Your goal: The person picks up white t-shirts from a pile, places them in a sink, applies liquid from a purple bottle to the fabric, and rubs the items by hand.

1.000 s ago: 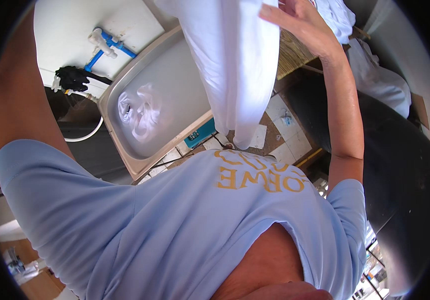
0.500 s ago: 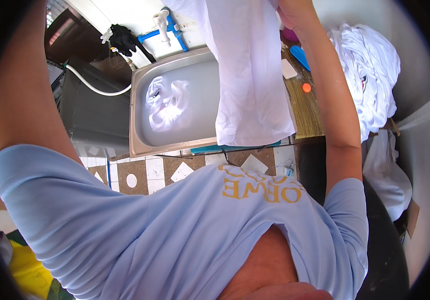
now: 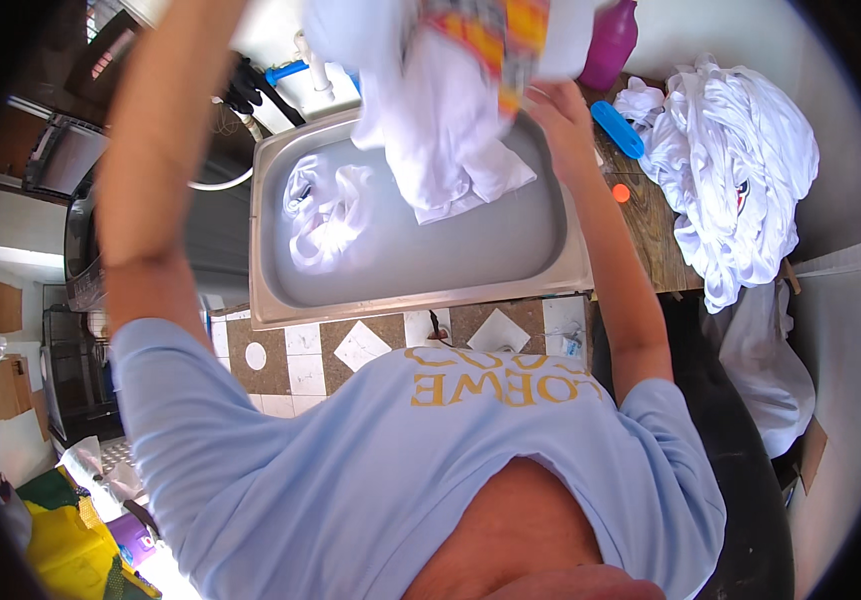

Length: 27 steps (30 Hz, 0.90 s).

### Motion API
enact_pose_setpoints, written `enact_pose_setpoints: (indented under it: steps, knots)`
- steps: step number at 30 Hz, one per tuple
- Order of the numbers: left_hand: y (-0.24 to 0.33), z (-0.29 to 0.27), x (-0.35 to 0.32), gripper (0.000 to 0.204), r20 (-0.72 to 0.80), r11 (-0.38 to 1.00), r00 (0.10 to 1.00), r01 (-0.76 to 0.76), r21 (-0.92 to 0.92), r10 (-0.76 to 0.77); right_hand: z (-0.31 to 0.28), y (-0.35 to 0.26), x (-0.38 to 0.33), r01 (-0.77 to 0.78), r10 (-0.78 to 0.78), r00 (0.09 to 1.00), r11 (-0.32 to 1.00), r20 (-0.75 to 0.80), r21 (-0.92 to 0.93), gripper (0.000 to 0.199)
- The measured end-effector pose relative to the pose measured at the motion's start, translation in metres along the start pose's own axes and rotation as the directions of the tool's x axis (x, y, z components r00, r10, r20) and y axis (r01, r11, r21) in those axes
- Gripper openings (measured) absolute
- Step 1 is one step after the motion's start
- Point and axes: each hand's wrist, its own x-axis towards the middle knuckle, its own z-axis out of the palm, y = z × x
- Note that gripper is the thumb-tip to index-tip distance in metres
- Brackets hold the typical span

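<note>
A white shirt (image 3: pixel 440 130) with an orange, yellow and grey print hangs bunched over the sink, blurred by motion at its top. My right hand (image 3: pixel 562 115) is at the shirt's right edge, with fingers closed against the cloth. My left forearm (image 3: pixel 165 130) reaches up past the top edge, so that hand is out of sight. Below the shirt, the metal sink (image 3: pixel 420 303) holds cloudy water. Another white garment (image 3: pixel 330 225) floats partly sunk on the sink's left side.
A heap of white clothes (image 3: pixel 740 170) lies on the wooden counter (image 3: pixel 660 225) at right, beside a blue brush (image 3: pixel 617 130), an orange cap (image 3: pixel 620 193) and a purple bottle (image 3: pixel 610 45). A white tap (image 3: pixel 312 65) stands behind the sink. Black gloves (image 3: pixel 245 85) hang at back left.
The shirt has gone from hanging long and smooth to bunched, its print now showing. My right hand has come lower and nearer, and my left arm has swung to the right.
</note>
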Motion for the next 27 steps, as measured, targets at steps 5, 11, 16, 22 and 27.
enact_pose_setpoints:
  steps: [5,11,16,22,27]
  knots:
    - [-0.177,0.086,-0.094,0.03,0.193,0.873,0.931,0.358,-0.331,-0.309,0.0,0.008,-0.039,0.002,-0.007,0.997,0.997,0.077,0.073,0.047]
    - [-0.239,0.093,-0.147,0.025,0.169,0.679,0.901,0.414,-0.607,-0.399,0.017,0.015,-0.036,-0.172,0.243,0.88,0.964,0.409,-0.203,0.038]
    - [-0.236,0.072,-0.177,0.023,0.037,0.759,0.868,0.453,-0.468,-0.495,0.041,0.015,-0.026,-0.279,0.322,0.88,0.946,0.35,-0.167,0.026]
    - [-0.231,0.053,-0.229,0.021,-0.174,0.738,0.797,0.421,-0.527,-0.578,0.087,0.004,-0.005,0.084,0.08,0.899,0.933,0.43,-0.349,0.019]
    - [-0.234,0.054,-0.262,0.019,-0.373,0.753,0.713,0.331,-0.569,-0.594,0.12,0.006,0.019,0.062,0.089,0.834,0.965,0.545,-0.253,0.016]
